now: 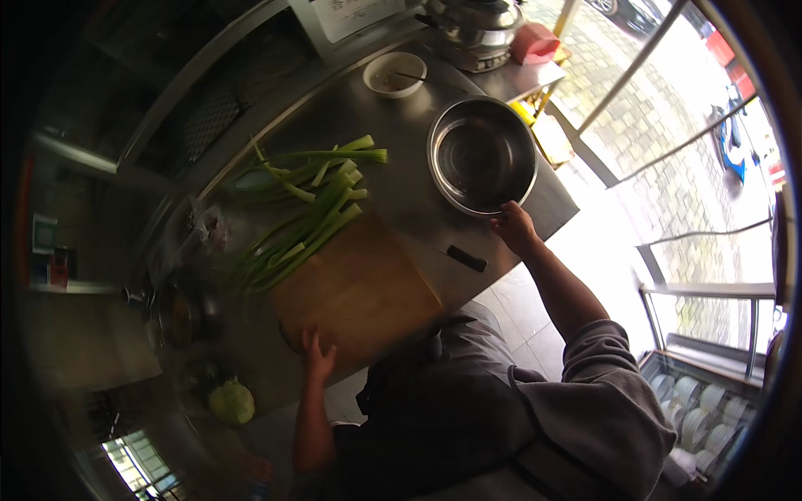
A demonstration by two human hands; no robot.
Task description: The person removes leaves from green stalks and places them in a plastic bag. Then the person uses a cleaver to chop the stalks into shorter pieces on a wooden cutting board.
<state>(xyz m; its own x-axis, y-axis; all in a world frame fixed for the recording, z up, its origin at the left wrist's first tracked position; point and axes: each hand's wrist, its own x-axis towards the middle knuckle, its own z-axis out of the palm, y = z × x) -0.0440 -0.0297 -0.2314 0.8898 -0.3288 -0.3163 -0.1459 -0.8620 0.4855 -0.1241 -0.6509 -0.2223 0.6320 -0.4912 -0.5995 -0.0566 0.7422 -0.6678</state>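
Observation:
My right hand (516, 229) grips the near rim of a round stainless steel basin (482, 150), whose inside looks bare. On the left edge of a wooden cutting board (369, 288) rests my left hand (319, 358), its fingers spread and holding nothing. Long green vegetable stalks (313, 219), perhaps celery or leeks, lie in a pile at the board's far left and partly overlap it. A knife with a black handle (467, 258) lies between board and basin; its blade is hard to make out against the steel.
Behind the basin, a white bowl (395, 74) holds a utensil. A metal pot (476, 25) stands beside a red box (534, 43). Toward the left are a pale green cabbage (232, 402) and a clear plastic bag (212, 224). The steel counter (413, 188) ends near my body.

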